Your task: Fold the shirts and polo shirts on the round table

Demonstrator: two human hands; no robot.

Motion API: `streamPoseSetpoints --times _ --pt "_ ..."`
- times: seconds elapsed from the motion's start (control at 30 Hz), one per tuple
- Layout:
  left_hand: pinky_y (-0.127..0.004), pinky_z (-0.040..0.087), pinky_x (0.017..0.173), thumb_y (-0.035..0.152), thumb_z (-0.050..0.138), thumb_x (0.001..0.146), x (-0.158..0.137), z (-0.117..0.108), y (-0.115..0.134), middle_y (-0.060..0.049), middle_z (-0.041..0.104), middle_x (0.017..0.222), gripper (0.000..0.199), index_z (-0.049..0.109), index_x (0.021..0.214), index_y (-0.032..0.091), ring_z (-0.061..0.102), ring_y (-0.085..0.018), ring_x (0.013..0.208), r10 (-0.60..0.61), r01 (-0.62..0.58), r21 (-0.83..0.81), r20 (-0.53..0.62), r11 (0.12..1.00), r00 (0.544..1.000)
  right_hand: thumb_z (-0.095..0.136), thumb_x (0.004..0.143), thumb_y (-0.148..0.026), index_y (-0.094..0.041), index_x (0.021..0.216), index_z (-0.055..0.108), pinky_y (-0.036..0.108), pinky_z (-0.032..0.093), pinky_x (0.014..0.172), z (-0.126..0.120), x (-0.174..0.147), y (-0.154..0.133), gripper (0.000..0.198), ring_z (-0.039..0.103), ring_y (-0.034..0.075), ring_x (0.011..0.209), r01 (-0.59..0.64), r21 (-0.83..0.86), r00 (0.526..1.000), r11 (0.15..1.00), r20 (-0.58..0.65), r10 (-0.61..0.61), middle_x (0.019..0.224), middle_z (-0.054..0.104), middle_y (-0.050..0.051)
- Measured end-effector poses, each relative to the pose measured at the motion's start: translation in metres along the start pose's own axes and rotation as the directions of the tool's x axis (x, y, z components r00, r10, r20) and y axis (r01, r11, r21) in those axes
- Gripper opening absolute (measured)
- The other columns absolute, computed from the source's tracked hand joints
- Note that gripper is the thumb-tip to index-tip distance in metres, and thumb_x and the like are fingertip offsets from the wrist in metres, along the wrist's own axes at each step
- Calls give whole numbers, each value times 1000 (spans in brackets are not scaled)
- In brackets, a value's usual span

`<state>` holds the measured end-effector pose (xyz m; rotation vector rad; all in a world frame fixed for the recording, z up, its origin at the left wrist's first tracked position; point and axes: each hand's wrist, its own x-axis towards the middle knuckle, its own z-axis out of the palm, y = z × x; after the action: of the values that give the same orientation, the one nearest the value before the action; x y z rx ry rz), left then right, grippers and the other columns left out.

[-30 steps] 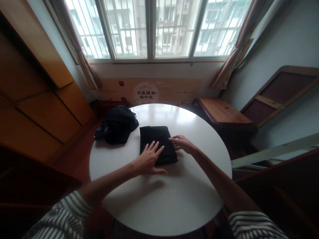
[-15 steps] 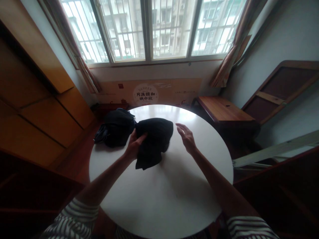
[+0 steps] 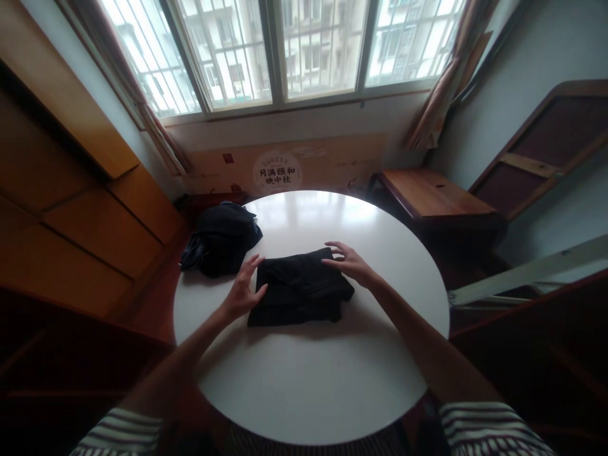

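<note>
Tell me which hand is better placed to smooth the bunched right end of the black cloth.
Right, probably. The right hand already rests on the black cloth at its rumpled right end; the left hand sits at the opposite edge.

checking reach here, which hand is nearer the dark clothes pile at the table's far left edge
Left. The left hand sits at the folded black garment's left edge, just in front of the dark clothes pile. The right hand rests on the garment's far right side.

Home room: curtained window (image 3: 285,50), wooden cabinets (image 3: 71,209).
</note>
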<state>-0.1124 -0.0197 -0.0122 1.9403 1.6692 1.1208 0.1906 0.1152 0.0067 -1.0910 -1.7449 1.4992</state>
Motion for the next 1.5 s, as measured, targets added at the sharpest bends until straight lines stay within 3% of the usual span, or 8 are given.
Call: streamPoseSetpoints --times 0.3,0.47,0.63,0.83,0.97,1.13,1.33,1.5 --pt "-41 55 92 16 50 94 33 -17 -5 -9 66 108 26 68 112 22 63 -22 101 334 -441 391 312 808 889 79 72 -48 -22 141 45 28 55 74 -3 -3 0 81 62 19 92 -16 -133 999 991 36 21 121 55 12" --pt "-31 57 83 13 50 90 33 -12 -13 -6 61 104 18 61 103 19 65 -17 89 249 -253 236 49 938 967 80 71 -51 -23 148 36 25 53 70 -13 -7 -8 93 64 17 83 -34 -195 993 980 102 55 105 61 8" --pt "-34 53 90 13 51 86 26 -7 -15 -6 60 107 17 59 99 21 63 -20 100 205 -220 243 87 945 975 74 74 -60 -24 154 24 25 49 55 -21 -32 -35 101 63 16 56 -32 -379 954 925 266 142 70 65 0" --pt "-34 51 94 11 52 86 19 3 -20 -7 60 109 20 61 102 20 62 -19 102 205 -213 232 55 949 977 82 68 -34 -30 146 44 30 52 71 -8 -68 -42 88 67 24 81 127 -588 967 799 251 32 99 70 8" --pt "-36 50 96 11 51 86 18 7 -23 -6 59 109 21 61 103 20 61 -21 104 178 -184 243 45 952 983 69 78 -29 -21 125 61 35 56 73 6 -70 -32 48 67 23 81 68 -295 977 953 214 -4 95 69 7" --pt "-38 49 97 11 49 87 17 7 -21 -7 58 109 22 60 103 20 59 -21 105 166 -169 230 32 958 986 80 67 -44 -21 116 59 41 59 80 14 -76 -21 58 67 21 85 -82 287 994 954 95 57 92 65 4" --pt "-39 47 100 12 48 79 22 -6 -18 -8 61 106 23 67 90 19 58 -23 108 133 -138 161 47 977 990 81 68 -49 -18 127 57 29 53 63 -9 -91 -20 71 64 16 69 -191 -88 922 978 325 209 80 69 4" --pt "-32 53 75 33 60 83 56 -13 -21 -11 67 100 27 68 98 13 65 -22 91 -264 264 -139 13 955 964 70 76 -61 -14 108 68 31 54 69 -28 -50 -36 57 65 19 77 -42 -152 991 987 120 60 86 70 10"
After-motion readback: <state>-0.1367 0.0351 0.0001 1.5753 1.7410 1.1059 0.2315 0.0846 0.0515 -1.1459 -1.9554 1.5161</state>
